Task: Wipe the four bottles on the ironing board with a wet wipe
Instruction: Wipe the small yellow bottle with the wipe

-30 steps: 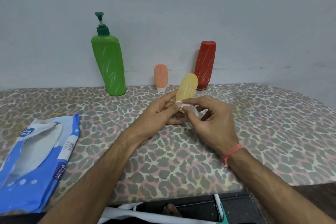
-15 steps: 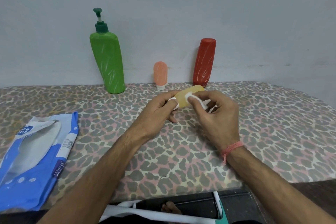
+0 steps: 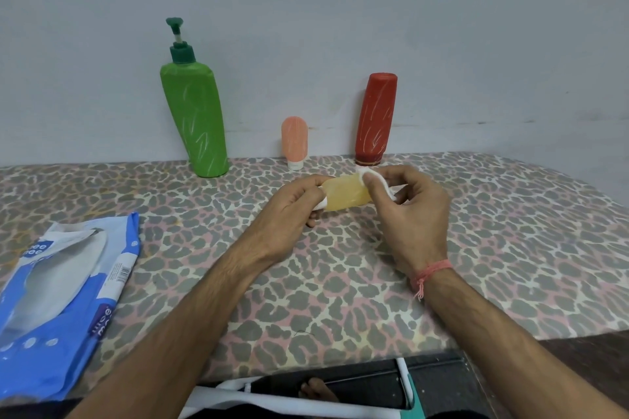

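Note:
A small yellow bottle (image 3: pixel 345 193) lies sideways in the air just above the leopard-print ironing board (image 3: pixel 510 231). My left hand (image 3: pixel 289 211) grips its white cap end. My right hand (image 3: pixel 408 211) presses a white wet wipe (image 3: pixel 372 178) against the bottle's other end. Against the wall stand a tall green pump bottle (image 3: pixel 195 116), a small peach bottle (image 3: pixel 294 141) on its white cap, and a red bottle (image 3: pixel 376 117) standing upside down.
A blue and white wet wipe pack (image 3: pixel 58 289) lies open at the board's left front edge. A grey wall (image 3: pixel 476 27) runs right behind the bottles. Below the board's front edge are white frame bars (image 3: pixel 238 398) and a bare foot (image 3: pixel 318 391).
The yellow bottle has gone from upright to lying sideways between my hands. My right hand with the wipe has slid along it toward its far end.

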